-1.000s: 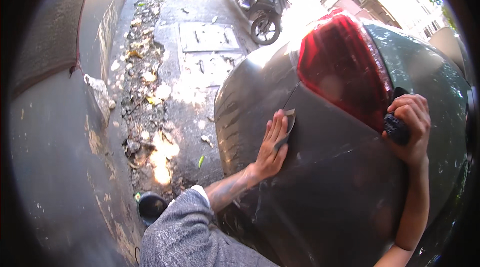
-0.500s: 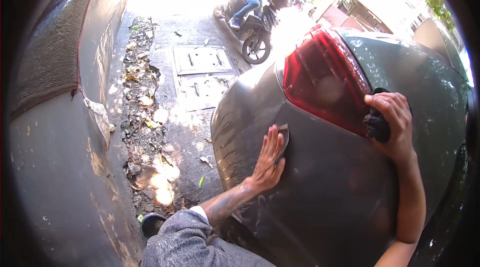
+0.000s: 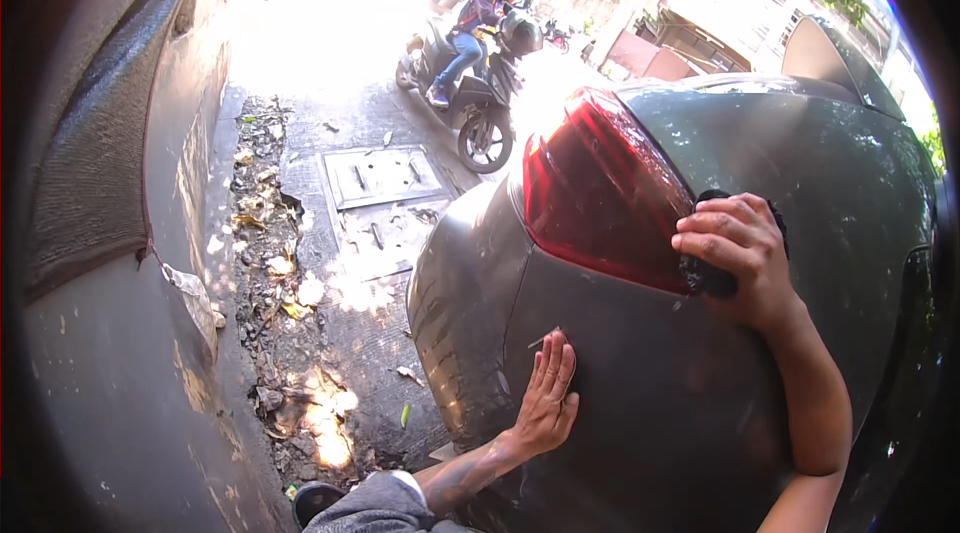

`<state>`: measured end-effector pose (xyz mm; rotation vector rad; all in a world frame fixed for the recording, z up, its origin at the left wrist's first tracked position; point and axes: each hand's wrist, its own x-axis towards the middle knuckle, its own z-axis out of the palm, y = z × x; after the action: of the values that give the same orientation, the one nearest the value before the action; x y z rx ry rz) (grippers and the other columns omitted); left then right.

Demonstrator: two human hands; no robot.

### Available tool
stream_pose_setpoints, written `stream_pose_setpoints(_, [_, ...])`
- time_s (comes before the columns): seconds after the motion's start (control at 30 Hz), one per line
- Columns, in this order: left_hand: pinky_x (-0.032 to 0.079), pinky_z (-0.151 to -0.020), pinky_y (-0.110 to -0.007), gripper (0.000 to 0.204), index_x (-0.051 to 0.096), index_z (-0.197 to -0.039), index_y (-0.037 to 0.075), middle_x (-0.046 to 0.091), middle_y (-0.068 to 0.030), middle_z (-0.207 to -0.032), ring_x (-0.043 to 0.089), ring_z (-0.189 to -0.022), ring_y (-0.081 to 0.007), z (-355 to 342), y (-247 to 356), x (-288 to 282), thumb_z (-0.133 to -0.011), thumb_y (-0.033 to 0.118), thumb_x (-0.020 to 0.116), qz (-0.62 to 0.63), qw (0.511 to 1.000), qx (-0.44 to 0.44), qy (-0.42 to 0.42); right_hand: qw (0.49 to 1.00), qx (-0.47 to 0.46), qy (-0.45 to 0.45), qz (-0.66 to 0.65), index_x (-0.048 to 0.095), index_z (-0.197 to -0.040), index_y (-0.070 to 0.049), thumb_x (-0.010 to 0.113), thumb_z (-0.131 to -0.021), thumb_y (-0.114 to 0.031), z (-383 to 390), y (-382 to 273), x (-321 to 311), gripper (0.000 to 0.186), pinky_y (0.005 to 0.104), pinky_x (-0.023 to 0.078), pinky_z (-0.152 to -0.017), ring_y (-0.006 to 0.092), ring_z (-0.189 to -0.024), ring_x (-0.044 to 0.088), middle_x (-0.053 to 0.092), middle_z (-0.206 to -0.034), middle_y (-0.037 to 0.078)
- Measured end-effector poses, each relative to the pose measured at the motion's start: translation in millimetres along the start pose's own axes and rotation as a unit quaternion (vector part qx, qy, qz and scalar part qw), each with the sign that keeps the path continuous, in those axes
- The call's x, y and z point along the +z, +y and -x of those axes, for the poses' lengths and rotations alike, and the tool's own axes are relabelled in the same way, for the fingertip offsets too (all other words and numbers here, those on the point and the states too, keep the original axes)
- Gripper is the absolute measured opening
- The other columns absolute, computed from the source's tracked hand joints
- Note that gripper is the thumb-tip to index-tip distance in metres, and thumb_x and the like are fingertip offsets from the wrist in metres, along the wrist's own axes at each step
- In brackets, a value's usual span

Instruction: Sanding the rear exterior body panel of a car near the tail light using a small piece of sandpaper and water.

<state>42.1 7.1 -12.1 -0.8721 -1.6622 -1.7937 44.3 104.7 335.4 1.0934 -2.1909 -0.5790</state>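
A dark grey car's rear corner (image 3: 640, 373) with a red tail light (image 3: 605, 198) takes up the middle and right. Below the light, my left hand (image 3: 545, 403) lies flat on the dull body panel, fingers together. It presses down a thin grey sheet, apparently sandpaper (image 3: 541, 341), mostly hidden by the fingers. My right hand (image 3: 745, 248) is closed around a bunched black cloth (image 3: 710, 278), held against the lower right edge of the tail light.
A grey wall (image 3: 120, 383) with peeling paint runs along the left. Leaves and rubble line the gutter (image 3: 270, 263). Metal covers (image 3: 385, 176) are set in the pavement. Farther off, a helmeted person on a motorbike (image 3: 475, 83) is near the car. A black shoe (image 3: 315, 501) shows at bottom left.
My left hand has slid down and right over the panel, away from the seam. My right hand stays by the tail light with the cloth. The whole view has shifted.
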Motion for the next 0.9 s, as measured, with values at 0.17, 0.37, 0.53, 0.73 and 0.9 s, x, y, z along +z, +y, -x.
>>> stream_pose_setpoints(0.17, [0.002,-0.126,-0.052,0.075,0.015,-0.163,-0.001,0.010,-0.0257,-0.170,0.003,-0.158,-0.0433,-71.3,-14.8,-21.6,-0.096,0.010,0.047,-0.031,0.998,-0.015,0.061,1.000,-0.010,-0.016,0.008,0.068,-0.085,-0.014,0.076,-0.063,-0.010,-0.4,-2.3,-6.9,0.024,0.0434,0.045,-0.094,0.0243,-0.102,0.068,0.071,-0.093,-0.001])
stream_pose_setpoints(0.37, [0.004,-0.127,-0.051,0.074,0.016,-0.163,-0.002,0.009,-0.0264,-0.170,0.003,-0.158,-0.0431,-23.0,-4.4,-3.9,-0.096,0.006,0.047,0.033,0.998,0.051,0.003,1.000,0.014,-0.006,0.004,0.067,-0.086,-0.014,0.075,-0.059,-0.011,-0.8,-3.4,-4.8,0.028,0.0435,0.045,-0.092,0.0257,-0.101,0.067,0.070,-0.094,0.001])
stream_pose_setpoints(0.53, [0.004,-0.127,-0.048,0.070,0.015,-0.163,-0.001,0.008,-0.0233,-0.171,0.005,-0.158,-0.0396,-61.1,-1.2,-5.8,-0.099,0.008,0.041,0.005,0.995,-0.031,0.095,1.000,0.006,-0.002,-0.003,0.066,-0.087,-0.012,0.076,-0.057,-0.013,-2.9,-5.2,-4.7,0.031,0.0446,0.045,-0.092,0.0268,-0.101,0.067,0.070,-0.096,0.003])
stream_pose_setpoints(0.73, [0.004,-0.127,-0.048,0.070,0.014,-0.163,0.000,0.006,-0.0229,-0.171,0.002,-0.159,-0.0382,-83.5,-12.3,-14.4,-0.101,0.018,0.039,-0.012,0.999,-0.008,0.042,0.999,0.014,-0.021,0.025,0.063,-0.079,-0.011,0.081,-0.069,-0.015,-0.6,-12.5,-3.1,0.021,0.0453,0.044,-0.089,0.0247,-0.095,0.065,0.067,-0.087,0.003])
stream_pose_setpoints(0.9, [0.005,-0.128,-0.048,0.067,0.014,-0.163,-0.002,0.007,-0.0241,-0.170,0.003,-0.159,-0.0383,-31.4,23.3,23.2,-0.103,0.018,0.036,-0.054,0.996,-0.006,0.069,0.999,0.009,-0.009,0.035,0.062,-0.079,-0.011,0.080,-0.067,-0.011,9.1,-3.5,1.3,0.021,0.0449,0.043,-0.089,0.0241,-0.095,0.065,0.067,-0.085,0.003])
